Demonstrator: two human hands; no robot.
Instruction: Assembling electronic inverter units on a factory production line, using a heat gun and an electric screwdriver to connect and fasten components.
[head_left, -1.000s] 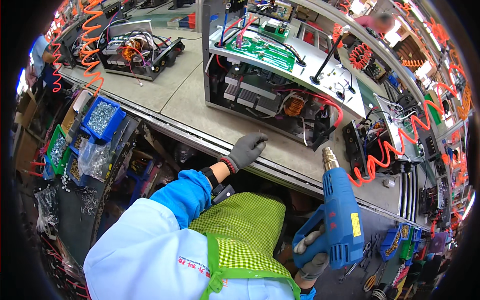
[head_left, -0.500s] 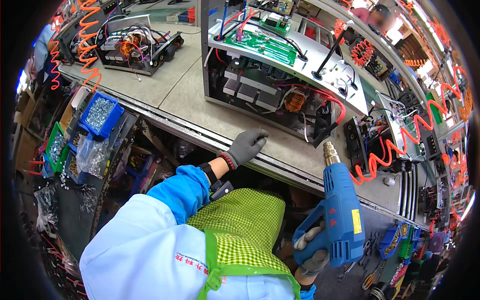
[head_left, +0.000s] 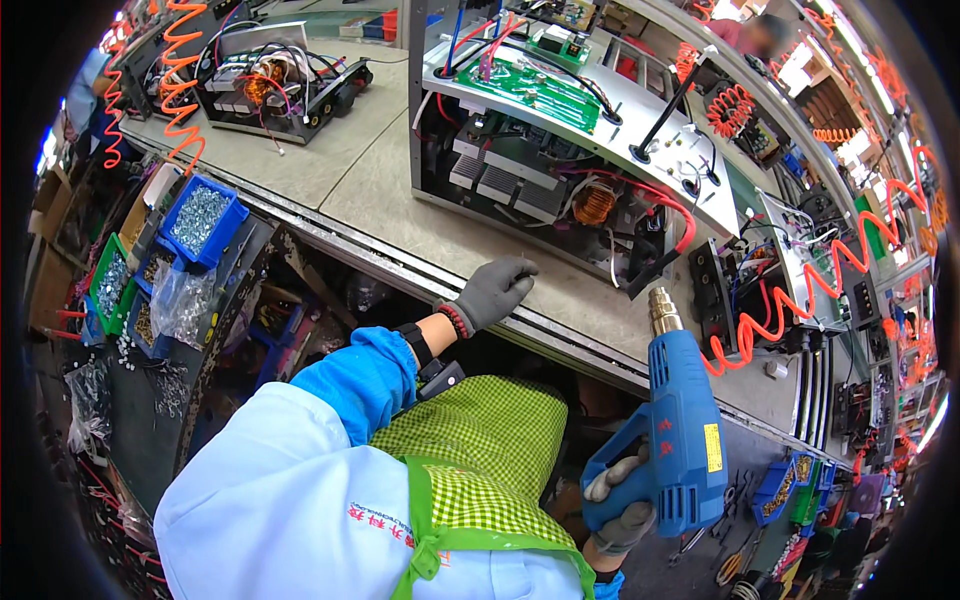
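My right hand (head_left: 622, 520), in a grey glove, is wrapped around the handle of a blue heat gun (head_left: 685, 430). The gun stands nozzle up, its metal nozzle (head_left: 662, 312) just below a black sleeve (head_left: 655, 272) at the end of a red cable (head_left: 682, 215). That cable comes out of an open metal-cased power unit (head_left: 510, 180) with heat sinks, a copper coil (head_left: 594, 204) and a green circuit board (head_left: 540, 95). My left hand (head_left: 492, 293), also gloved, rests on the bench's front edge with its fingers curled in; nothing shows in them.
Blue bins (head_left: 205, 225) of screws and a plastic bag (head_left: 182, 305) stand at the left. Another open unit (head_left: 275, 85) sits on the bench at far left. A coiled orange air hose (head_left: 790, 310) hangs at right beside a further unit (head_left: 800, 255). A person (head_left: 745, 38) is at the far side.
The view has shifted slightly. The heat gun stays under the black sleeve, nearly unmoved, and my left hand keeps its place on the bench edge.
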